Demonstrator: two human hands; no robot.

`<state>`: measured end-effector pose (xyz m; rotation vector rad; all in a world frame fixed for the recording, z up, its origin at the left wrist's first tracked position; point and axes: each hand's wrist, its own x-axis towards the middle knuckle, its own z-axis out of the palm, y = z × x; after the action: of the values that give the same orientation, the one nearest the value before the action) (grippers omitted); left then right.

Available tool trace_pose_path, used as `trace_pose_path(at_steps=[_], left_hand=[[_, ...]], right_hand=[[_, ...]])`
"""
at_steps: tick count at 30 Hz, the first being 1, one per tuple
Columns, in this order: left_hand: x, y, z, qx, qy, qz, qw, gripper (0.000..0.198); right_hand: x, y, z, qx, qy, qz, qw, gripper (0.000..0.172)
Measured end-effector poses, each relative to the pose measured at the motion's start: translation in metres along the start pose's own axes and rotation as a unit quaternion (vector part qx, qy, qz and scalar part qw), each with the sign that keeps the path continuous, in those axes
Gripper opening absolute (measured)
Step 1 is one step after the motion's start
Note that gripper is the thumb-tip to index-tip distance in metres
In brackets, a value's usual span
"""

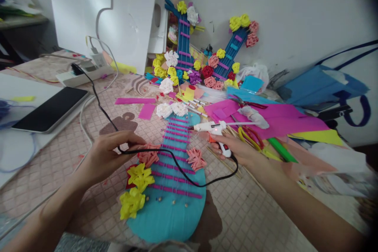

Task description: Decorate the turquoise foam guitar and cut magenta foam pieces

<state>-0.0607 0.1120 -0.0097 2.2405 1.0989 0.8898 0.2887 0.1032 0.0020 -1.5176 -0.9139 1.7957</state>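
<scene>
A turquoise paper guitar [168,220] lies flat before me, crossed by several magenta strips, with small beads near its lower end. My right hand [233,147] is closed round the handle of a white hot glue gun [208,126], its nozzle pointing left over the neck's right edge. My left hand [113,151] has its fingers closed at a pink paper flower [150,155] on the guitar's left edge; the fingertips are partly hidden. The gun's black cord [174,157] runs over this hand and across the guitar. Yellow flowers [140,177] sit lower left, another pink flower [196,159] on the right.
Two decorated blue guitars [183,43] lean at the back wall. A phone [51,109] and power strip [85,73] are at left. Magenta paper [283,120], red-handled pliers [251,104] and yellow-handled scissors [246,138] lie at right. A blue bag [313,88] stands behind.
</scene>
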Motion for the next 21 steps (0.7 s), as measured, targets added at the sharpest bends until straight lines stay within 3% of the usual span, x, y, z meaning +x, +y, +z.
trace_pose_path(at_steps=[11, 16, 21], left_hand=[[0.000, 0.003, -0.003, 0.003, -0.005, 0.018, 1.000, 0.011], [-0.001, 0.005, -0.001, 0.002, 0.020, 0.026, 0.999, 0.013], [0.000, 0.006, -0.003, -0.001, 0.007, 0.027, 1.000, 0.011]], right_hand=[[-0.005, 0.005, -0.004, 0.003, 0.008, 0.016, 1.000, 0.031], [0.000, 0.005, -0.004, -0.009, 0.006, 0.010, 1.000, 0.030], [-0.016, 0.005, 0.001, -0.019, 0.006, 0.023, 1.000, 0.030]])
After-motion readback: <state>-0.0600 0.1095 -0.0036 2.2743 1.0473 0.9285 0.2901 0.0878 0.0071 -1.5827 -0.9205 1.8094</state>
